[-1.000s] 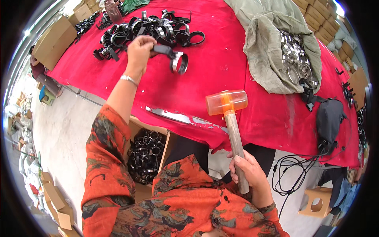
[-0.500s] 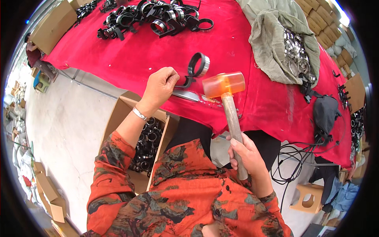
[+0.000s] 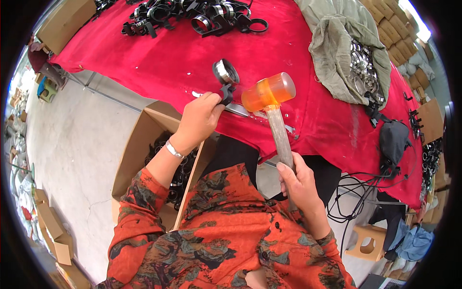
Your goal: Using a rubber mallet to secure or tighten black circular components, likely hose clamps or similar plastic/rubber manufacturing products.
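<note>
My left hand (image 3: 204, 118) pinches the black arm of a ring bracket (image 3: 226, 72), a round black clamp with a shiny metal ring inside. It is held just above the table's near edge, its ring tilted away from me. Below it, a flat metal bar (image 3: 237, 110) lies on the red cloth. My right hand (image 3: 298, 180) is wrapped round the wooden handle of a mallet (image 3: 269, 91) with a translucent orange head. The mallet head hangs to the right of the bracket, apart from it.
A pile of black ring brackets (image 3: 211, 19) lies at the table's far side. A grey-green sack (image 3: 332, 58) of metal rings sits at the right, near a black pouch (image 3: 395, 139) and cables (image 3: 353, 197). An open carton (image 3: 127, 159) of black parts stands below my left arm.
My left hand has moved slightly down and right and turned the bracket, so its ring has swung left and shows its inner side. The mallet has shifted slightly left.
</note>
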Demonstrator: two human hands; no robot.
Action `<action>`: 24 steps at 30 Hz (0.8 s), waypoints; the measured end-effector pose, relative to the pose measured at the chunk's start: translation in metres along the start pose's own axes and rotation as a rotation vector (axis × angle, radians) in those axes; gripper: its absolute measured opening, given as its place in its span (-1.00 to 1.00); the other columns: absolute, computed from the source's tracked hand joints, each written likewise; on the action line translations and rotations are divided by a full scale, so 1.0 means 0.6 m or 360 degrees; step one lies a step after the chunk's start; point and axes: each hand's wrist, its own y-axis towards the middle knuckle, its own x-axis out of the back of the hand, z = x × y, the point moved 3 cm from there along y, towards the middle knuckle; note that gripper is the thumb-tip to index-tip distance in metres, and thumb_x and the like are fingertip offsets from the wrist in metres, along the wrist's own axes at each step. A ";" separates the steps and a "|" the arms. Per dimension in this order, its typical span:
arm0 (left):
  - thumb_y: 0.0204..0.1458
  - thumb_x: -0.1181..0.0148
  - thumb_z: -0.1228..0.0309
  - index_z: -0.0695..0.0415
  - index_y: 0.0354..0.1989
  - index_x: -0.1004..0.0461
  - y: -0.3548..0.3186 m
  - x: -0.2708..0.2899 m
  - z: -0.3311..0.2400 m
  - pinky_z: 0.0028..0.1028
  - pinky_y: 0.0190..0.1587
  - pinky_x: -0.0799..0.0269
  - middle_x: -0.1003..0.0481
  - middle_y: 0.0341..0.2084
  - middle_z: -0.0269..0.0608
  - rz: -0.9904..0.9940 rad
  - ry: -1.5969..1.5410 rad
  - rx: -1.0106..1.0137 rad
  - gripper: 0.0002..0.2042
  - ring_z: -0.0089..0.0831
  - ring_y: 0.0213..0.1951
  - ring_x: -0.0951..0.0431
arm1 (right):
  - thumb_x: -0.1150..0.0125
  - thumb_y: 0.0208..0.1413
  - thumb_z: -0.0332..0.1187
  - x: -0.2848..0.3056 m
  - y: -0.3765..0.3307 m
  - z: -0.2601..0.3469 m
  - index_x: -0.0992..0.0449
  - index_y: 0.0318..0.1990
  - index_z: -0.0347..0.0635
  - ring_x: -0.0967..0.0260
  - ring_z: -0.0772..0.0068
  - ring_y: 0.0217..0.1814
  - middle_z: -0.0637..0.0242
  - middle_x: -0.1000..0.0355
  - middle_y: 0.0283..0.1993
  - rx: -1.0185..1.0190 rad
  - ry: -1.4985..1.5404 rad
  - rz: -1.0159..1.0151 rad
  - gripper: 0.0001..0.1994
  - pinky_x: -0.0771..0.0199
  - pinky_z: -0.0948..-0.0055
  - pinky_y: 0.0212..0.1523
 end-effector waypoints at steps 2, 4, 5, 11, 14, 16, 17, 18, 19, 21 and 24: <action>0.05 -0.12 0.52 0.23 -0.32 -0.38 -0.025 -0.012 0.008 -0.40 -0.33 -0.40 -0.44 -0.47 -0.20 0.0100 -0.0614 0.0353 -0.92 -0.33 -0.41 -0.47 | -0.16 0.15 -0.24 0.002 0.000 0.000 -0.35 -0.12 -0.26 -0.24 0.63 -0.64 0.42 -0.28 -0.58 0.0088 -0.0187 -0.0064 -0.71 -0.29 0.55 -0.61; 0.20 0.00 0.41 0.27 -0.25 -0.39 -0.059 -0.032 0.021 -0.49 -0.19 -0.40 -0.50 -0.37 -0.27 0.0175 -0.1453 0.0674 -0.85 -0.56 -0.29 -0.47 | -0.19 0.13 -0.28 -0.003 -0.002 -0.001 -0.35 -0.10 -0.25 -0.23 0.62 -0.64 0.43 -0.26 -0.59 0.0100 -0.0095 0.0015 -0.71 -0.29 0.54 -0.60; 0.20 0.00 0.41 0.27 -0.25 -0.39 -0.071 -0.039 0.028 -0.49 -0.19 -0.40 -0.50 -0.37 -0.27 0.0171 -0.1460 0.0686 -0.85 -0.56 -0.29 -0.47 | -0.19 0.13 -0.28 -0.007 -0.002 -0.001 -0.35 -0.10 -0.25 -0.23 0.62 -0.64 0.43 -0.26 -0.59 0.0090 -0.0102 0.0021 -0.71 -0.29 0.54 -0.60; 0.28 0.14 0.14 0.18 -0.33 -0.38 -0.087 -0.066 0.044 -0.54 -0.26 -0.29 -0.41 -0.48 -0.32 -0.0127 -0.1473 0.0851 -0.66 -0.57 -0.38 -0.39 | -0.22 0.10 -0.31 -0.017 0.005 -0.009 -0.33 -0.13 -0.24 -0.16 0.66 -0.68 0.48 -0.21 -0.62 -0.0152 0.0437 0.0202 -0.72 -0.21 0.58 -0.65; 0.27 0.08 0.25 0.21 -0.43 -0.37 -0.076 -0.069 0.059 -0.52 -0.32 -0.30 -0.38 -0.56 -0.34 -0.0148 -0.1486 0.0689 -0.70 -0.57 -0.47 -0.38 | -0.22 0.11 -0.34 -0.015 0.001 0.023 -0.34 -0.18 -0.23 -0.11 0.72 -0.71 0.52 -0.20 -0.65 -0.0020 0.0144 0.0012 -0.77 -0.12 0.63 -0.70; 0.27 0.10 0.19 0.19 -0.41 -0.37 -0.075 -0.066 0.063 -0.54 -0.30 -0.29 -0.38 -0.56 -0.34 -0.0099 -0.1510 0.0709 -0.67 -0.57 -0.45 -0.37 | -0.27 0.07 -0.37 -0.013 -0.007 0.057 -0.36 -0.19 -0.23 -0.13 0.75 -0.68 0.51 -0.24 -0.63 0.0229 0.0047 -0.0081 -0.76 -0.12 0.65 -0.67; 0.27 0.12 0.13 0.17 -0.40 -0.36 -0.078 -0.065 0.063 -0.55 -0.27 -0.28 -0.37 -0.56 -0.34 -0.0047 -0.1526 0.0720 -0.65 -0.57 -0.42 -0.37 | -0.29 0.05 -0.37 -0.014 -0.012 0.077 -0.36 -0.18 -0.24 -0.15 0.75 -0.65 0.50 -0.26 -0.62 0.0356 0.0010 -0.0122 -0.74 -0.15 0.65 -0.65; 0.27 0.11 0.13 0.17 -0.40 -0.36 -0.077 -0.067 0.063 -0.54 -0.28 -0.29 -0.37 -0.57 -0.34 -0.0069 -0.1549 0.0710 -0.65 -0.57 -0.44 -0.37 | -0.32 0.02 -0.38 -0.011 -0.015 0.092 -0.35 -0.17 -0.25 -0.21 0.71 -0.58 0.45 -0.29 -0.59 0.0552 -0.0146 -0.0246 -0.71 -0.25 0.61 -0.57; 0.27 0.11 0.13 0.17 -0.40 -0.36 -0.078 -0.068 0.061 -0.54 -0.28 -0.29 -0.37 -0.57 -0.34 -0.0070 -0.1558 0.0707 -0.65 -0.57 -0.44 -0.37 | -0.32 0.02 -0.38 -0.012 -0.015 0.092 -0.35 -0.17 -0.25 -0.21 0.71 -0.58 0.45 -0.29 -0.59 0.0552 -0.0154 -0.0251 -0.71 -0.25 0.61 -0.57; 0.26 0.08 0.24 0.18 -0.46 -0.37 -0.078 -0.071 0.059 -0.56 -0.35 -0.28 -0.36 -0.61 -0.37 -0.0162 -0.1590 0.0804 -0.69 -0.58 -0.48 -0.37 | -0.32 0.02 -0.37 -0.013 -0.013 0.087 -0.34 -0.17 -0.25 -0.27 0.62 -0.53 0.36 -0.33 -0.55 0.0705 -0.0495 -0.0408 -0.70 -0.34 0.54 -0.49; 0.25 0.07 0.24 0.18 -0.46 -0.36 -0.072 -0.074 0.055 -0.55 -0.37 -0.28 -0.35 -0.62 -0.38 -0.0145 -0.1552 0.0828 -0.69 -0.59 -0.50 -0.35 | -0.31 0.03 -0.28 -0.015 0.015 0.026 -0.32 -0.17 -0.26 -0.35 0.20 -0.51 0.09 -0.38 -0.50 0.0416 -0.0857 -0.0228 -0.66 -0.38 0.33 -0.43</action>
